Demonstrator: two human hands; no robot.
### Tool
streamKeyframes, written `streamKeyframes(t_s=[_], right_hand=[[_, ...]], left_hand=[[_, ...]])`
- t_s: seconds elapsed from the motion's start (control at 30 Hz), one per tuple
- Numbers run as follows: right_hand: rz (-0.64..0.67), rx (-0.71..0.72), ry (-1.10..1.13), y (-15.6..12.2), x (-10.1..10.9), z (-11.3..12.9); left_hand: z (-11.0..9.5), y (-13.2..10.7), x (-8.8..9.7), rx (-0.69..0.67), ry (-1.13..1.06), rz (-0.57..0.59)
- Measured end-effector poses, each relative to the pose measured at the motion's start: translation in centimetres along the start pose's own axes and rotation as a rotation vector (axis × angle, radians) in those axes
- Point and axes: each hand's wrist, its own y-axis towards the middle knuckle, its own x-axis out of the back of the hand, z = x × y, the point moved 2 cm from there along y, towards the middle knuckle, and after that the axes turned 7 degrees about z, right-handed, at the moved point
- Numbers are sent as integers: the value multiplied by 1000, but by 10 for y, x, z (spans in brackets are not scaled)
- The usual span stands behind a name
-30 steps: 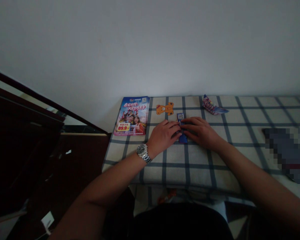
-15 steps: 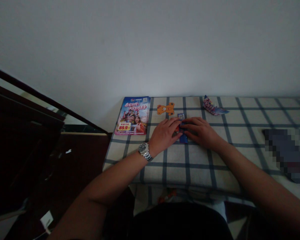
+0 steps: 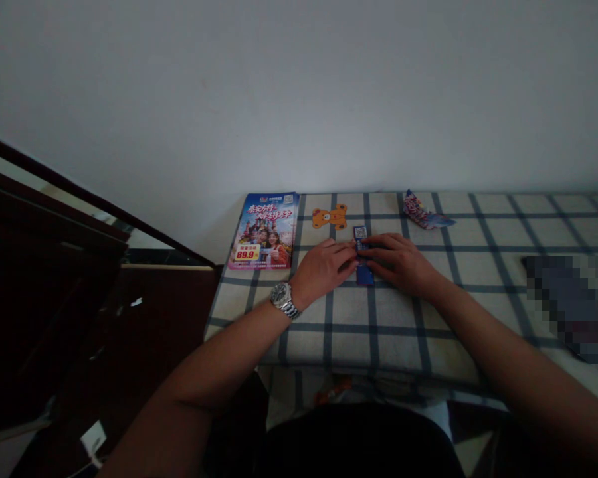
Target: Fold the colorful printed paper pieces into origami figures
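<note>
**Holding blue strip [image 3: 363, 257] on checked table [image 3: 389, 318]**

Strip lies flat, dead ahead at 12 o'clock. Left hand [image 3: 323, 269] clamps its 9 o'clock edge, right hand [image 3: 399, 263] its 3 o'clock edge. Flyer [image 3: 265, 230] at 10 o'clock, bear [image 3: 329, 217] at 11.

The table [image 3: 478, 265] shows cream cloth checked with dark blue-grey lines. The folded paper strip [image 3: 364, 274] is deep blue with a white patch, the bear cutout [image 3: 329, 216] orange, the flyer [image 3: 265, 230] blue with a yellow price tag; the wristwatch [image 3: 282, 298] is silver.
</note>
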Motion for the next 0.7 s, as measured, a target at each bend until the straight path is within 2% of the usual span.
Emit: streamKeyframes(t_s=[0.4, 0.7], right_hand=[[3, -16, 10, -1, -1, -1], [7, -11, 15, -1, -1, -2]], left_hand=[[-2, 0, 3, -61, 41, -16], [-4, 2, 3, 3, -5, -9]])
